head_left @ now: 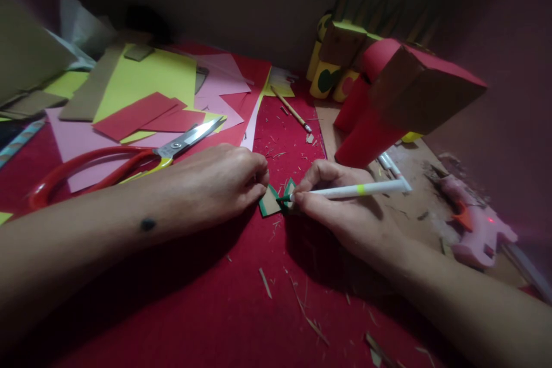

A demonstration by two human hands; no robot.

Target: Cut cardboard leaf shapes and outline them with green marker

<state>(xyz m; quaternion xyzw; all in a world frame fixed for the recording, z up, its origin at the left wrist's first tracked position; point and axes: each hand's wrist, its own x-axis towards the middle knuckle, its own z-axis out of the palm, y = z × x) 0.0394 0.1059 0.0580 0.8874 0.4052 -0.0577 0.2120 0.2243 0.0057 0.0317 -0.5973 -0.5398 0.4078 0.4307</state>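
Observation:
My left hand (235,175) is closed, its fingertips pinching the upper left edge of a small cardboard piece (270,202) with green edges. In my right hand (345,201) is a white marker (345,191) with a yellow-green band, gripped between thumb and fingers. Its green tip points left and lies at the right side of that cardboard piece. A second small green-edged piece (290,188) is beside it, close to my right fingertips and partly hidden by the marker.
Red-handled scissors (172,146) lie behind my left forearm, on coloured paper (146,77). A pencil (291,108) lies farther back. At right are a red and cardboard model (405,89) and a pink glue gun (478,230). Scraps dot the red cloth (241,310).

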